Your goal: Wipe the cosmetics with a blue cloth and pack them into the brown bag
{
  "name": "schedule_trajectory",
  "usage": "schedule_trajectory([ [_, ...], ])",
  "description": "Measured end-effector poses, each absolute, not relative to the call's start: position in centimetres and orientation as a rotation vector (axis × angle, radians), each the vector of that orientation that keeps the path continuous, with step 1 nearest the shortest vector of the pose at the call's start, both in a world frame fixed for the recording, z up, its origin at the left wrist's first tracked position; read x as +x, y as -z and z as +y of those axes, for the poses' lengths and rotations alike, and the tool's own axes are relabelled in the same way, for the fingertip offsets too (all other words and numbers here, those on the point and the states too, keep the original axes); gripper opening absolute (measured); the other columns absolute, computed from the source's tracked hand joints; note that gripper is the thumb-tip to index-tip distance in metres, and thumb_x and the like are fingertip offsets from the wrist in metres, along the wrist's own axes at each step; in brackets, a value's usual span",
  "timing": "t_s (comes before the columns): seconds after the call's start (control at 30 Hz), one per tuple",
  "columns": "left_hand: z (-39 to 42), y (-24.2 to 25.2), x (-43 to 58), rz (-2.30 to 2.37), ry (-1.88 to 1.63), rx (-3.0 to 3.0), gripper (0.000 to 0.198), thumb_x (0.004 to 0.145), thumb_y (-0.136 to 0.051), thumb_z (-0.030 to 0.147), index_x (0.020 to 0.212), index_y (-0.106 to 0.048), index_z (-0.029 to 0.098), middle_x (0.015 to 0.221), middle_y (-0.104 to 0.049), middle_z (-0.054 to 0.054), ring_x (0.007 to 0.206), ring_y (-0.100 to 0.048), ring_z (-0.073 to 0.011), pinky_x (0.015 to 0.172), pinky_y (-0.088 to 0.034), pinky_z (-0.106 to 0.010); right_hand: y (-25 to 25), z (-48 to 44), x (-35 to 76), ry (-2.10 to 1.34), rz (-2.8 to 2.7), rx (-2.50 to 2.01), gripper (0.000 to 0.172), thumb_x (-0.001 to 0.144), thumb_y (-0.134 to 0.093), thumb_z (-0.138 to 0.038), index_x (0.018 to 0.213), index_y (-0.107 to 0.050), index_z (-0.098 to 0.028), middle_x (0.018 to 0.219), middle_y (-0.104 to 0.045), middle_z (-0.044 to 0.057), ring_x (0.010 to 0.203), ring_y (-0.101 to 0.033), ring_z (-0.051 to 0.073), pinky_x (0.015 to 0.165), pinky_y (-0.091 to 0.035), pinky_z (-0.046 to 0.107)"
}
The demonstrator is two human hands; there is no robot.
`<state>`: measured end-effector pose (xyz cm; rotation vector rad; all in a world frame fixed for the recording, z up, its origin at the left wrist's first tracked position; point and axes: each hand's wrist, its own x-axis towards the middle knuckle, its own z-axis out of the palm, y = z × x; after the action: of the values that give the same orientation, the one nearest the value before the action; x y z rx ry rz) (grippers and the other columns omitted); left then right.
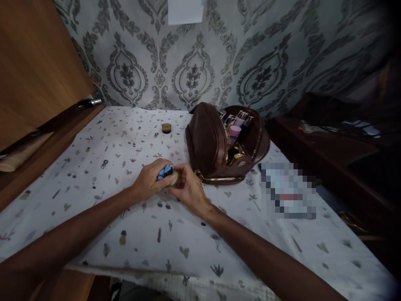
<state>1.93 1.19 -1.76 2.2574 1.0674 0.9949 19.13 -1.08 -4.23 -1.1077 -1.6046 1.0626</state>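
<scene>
My left hand (pixel 149 179) is closed round a small object with a blue part (pixel 165 171) showing between the fingers. My right hand (pixel 189 187) pinches the tan round end (pixel 174 178) of the same object. Both hands rest together on the white patterned cloth (pixel 131 234), just left of an open brown leather pouch (pixel 209 142). The pouch holds several cosmetics, among them a pink tube (pixel 234 131). A small round gold-topped lid or jar (pixel 166 128) stands apart on the cloth behind my hands.
A wooden panel (pixel 34 71) and a ledge with a dark pen-like thing (pixel 89 103) run along the left. Patterned wallpaper (pixel 194 62) backs the table. A blurred flat item (pixel 290 190) lies right of the pouch. Dark furniture (pixel 338 150) stands at the right.
</scene>
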Motion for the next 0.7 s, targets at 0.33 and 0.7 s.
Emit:
schedule_trajectory([
  [0.33, 0.72, 0.98, 2.8, 1.212, -0.938, 2.298, 0.03, 0.098, -0.037, 0.04, 0.081, -0.052, 0.02, 0.07, -0.054, 0.002, 0.063, -0.05, -0.0136, 0.063, -0.037, -0.027, 3.76, -1.59, 19.06, -0.931, -1.667, -1.119, 0.037, 0.069, -0.075, -0.029, 0.094, -0.048, -0.023, 0.083, -0.058, -0.002, 0.076, -0.054, 0.017, 0.065, -0.044, 0.028],
  [0.7, 1.23, 1.6, 2.48, 1.147, -0.978, 1.995, 0.054, 0.101, -0.025, 0.06, 0.065, -0.039, 0.022, 0.059, -0.043, 0.003, 0.058, -0.044, -0.0138, 0.058, -0.034, -0.028, 3.21, -1.31, 19.12, -1.25, -1.538, -1.056, 0.04, 0.069, -0.08, -0.041, 0.088, -0.049, -0.023, 0.071, -0.057, -0.005, 0.066, -0.054, 0.014, 0.062, -0.042, 0.028],
])
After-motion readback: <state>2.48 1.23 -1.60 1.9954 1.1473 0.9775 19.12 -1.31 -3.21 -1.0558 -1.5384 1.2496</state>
